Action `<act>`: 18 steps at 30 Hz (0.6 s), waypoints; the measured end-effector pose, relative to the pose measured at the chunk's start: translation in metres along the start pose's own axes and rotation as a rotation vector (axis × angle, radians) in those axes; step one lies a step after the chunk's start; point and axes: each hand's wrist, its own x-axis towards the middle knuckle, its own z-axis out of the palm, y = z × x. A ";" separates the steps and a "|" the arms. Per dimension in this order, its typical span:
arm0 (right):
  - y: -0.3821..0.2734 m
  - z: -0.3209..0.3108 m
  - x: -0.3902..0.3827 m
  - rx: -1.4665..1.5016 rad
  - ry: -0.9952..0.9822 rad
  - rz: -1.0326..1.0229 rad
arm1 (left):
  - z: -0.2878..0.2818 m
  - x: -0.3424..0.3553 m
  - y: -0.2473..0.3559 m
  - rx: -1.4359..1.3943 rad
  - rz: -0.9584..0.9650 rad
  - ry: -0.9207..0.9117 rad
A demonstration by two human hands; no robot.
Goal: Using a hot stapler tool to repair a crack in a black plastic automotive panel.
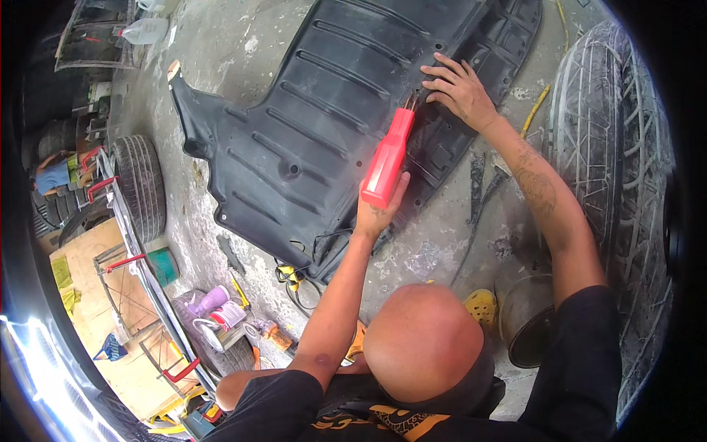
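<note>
A large black ribbed plastic car undertray [324,140] lies on the concrete floor in front of me. My left hand [379,210] is wrapped round the rear of a red hot stapler [387,158], a chunky tool with two thin metal prongs. Those prongs point away from me and reach the panel near its right-hand strip; whether they touch it I cannot tell. Just right of the tips, my right hand [464,92] lies open on the panel, fingers spread. Part of my left hand is hidden behind the tool body.
Large tyres [589,118] stand at the right, near a metal bucket [526,320]. Another tyre [140,184] is at the left. Purple and red-white bottles [213,302] sit near my left arm. Cables [291,276] run beside the panel's near edge. A yellow clog [480,306] is close by.
</note>
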 end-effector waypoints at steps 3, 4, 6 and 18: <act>0.001 -0.001 -0.001 -0.022 0.001 0.006 | 0.001 0.000 0.005 -0.011 -0.159 -0.056; 0.000 -0.002 0.000 -0.018 0.008 0.002 | 0.001 -0.001 0.004 -0.020 -0.134 -0.045; -0.002 -0.003 0.001 -0.016 0.018 -0.001 | 0.001 -0.001 0.003 -0.026 -0.107 -0.035; -0.007 -0.003 0.002 -0.006 0.027 0.009 | 0.002 0.002 -0.007 -0.092 0.056 -0.003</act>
